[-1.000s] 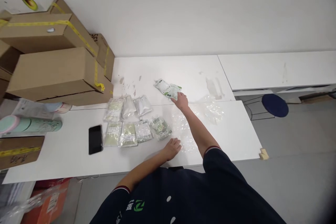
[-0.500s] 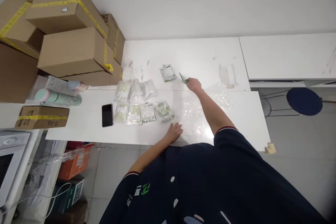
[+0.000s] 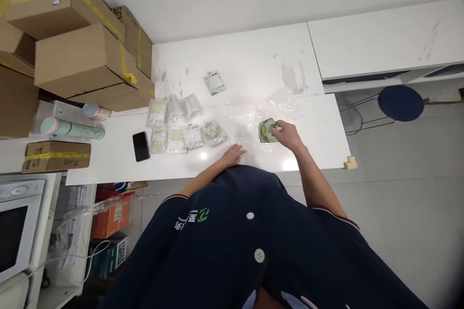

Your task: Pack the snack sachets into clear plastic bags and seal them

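My right hand [image 3: 287, 135] pinches a green printed pouch [image 3: 267, 130] by its right edge, above a spread of clear plastic film [image 3: 246, 118] on the white table. Flat on the table near the front edge lies my left hand [image 3: 233, 155], fingers spread, with nothing in it. Just beyond its fingers sits a clear bag with green packets [image 3: 214, 133]. Several more wrapped packets [image 3: 176, 140] form two rows to the left of that bag. Farther back, a pale pouch [image 3: 214, 82] rests alone on the table.
A black phone [image 3: 140, 146] lies left of the packets. Cardboard boxes [image 3: 85, 60] are stacked at the back left, with a mint-green bottle [image 3: 72, 128] in front. A microwave [image 3: 18, 224] stands at lower left. Beyond the table's right end is a dark blue stool [image 3: 400, 103].
My right hand has brought the pouch from the back of the table toward me and turned its printed face up. My left hand stays on the table. The view has shifted.
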### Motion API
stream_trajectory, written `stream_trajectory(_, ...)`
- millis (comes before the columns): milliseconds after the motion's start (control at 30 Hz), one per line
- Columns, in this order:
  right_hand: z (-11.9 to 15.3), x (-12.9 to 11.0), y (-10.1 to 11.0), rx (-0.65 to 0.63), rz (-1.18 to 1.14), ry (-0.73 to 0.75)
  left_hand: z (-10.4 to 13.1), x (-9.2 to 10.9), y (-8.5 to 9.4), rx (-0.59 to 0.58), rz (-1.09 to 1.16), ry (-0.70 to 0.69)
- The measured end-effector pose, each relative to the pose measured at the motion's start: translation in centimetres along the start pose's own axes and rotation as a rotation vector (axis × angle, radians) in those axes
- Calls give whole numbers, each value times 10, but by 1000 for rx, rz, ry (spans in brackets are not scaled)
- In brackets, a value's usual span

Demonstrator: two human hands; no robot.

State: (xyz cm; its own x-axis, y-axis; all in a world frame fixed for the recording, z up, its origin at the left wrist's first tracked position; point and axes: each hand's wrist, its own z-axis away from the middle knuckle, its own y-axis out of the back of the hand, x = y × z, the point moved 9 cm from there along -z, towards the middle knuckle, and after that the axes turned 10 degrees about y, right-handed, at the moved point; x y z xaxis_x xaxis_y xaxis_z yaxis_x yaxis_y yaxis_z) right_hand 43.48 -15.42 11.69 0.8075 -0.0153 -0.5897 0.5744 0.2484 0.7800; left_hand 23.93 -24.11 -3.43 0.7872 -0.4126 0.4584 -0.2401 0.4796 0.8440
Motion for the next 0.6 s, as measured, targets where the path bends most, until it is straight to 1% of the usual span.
stream_trajectory(67, -1, -11, -28, -69, 156, -55, 6, -3, -4, 0, -10, -18)
stream_trajectory(133, -8, -27, -66, -162, 263, -104, 9, -6, -8, -2, -42, -37)
stream_trajectory(167, -13, -36, -86, -204, 278, -110, 10, -6, -10, -7, -67, -50)
stream_trajectory(233, -21, -53, -126, -315, 247, -63, 10, -5, -14, -24, -126, -66)
stream_trajectory(267, -24, -58, -142, -376, 221, -23, 11, -5, -15, -28, -150, -61)
stream_trajectory(300, -26, -59, -153, -426, 197, 13, 12, -5, -15, -24, -167, -48)
stream_trajectory(333, -27, -56, -159, -454, 187, 34, 13, -5, -14, -12, -179, -33)
stream_trajectory(367, -28, -48, -160, -458, 195, 36, 15, -6, -12, 9, -187, -14)
stream_trajectory(433, -31, -26, -149, -402, 265, 28, 21, -7, -6, 60, -209, 28)
stream_trajectory(500, -34, -9, -141, -346, 357, 74, 26, -9, -4, 87, -236, 68)
stream_trajectory(533, -35, -4, -141, -345, 389, 113, 29, -10, -3, 94, -248, 90)
stream_trajectory(600, -35, 3, -151, -371, 411, 170, 31, -11, -2, 106, -256, 136)
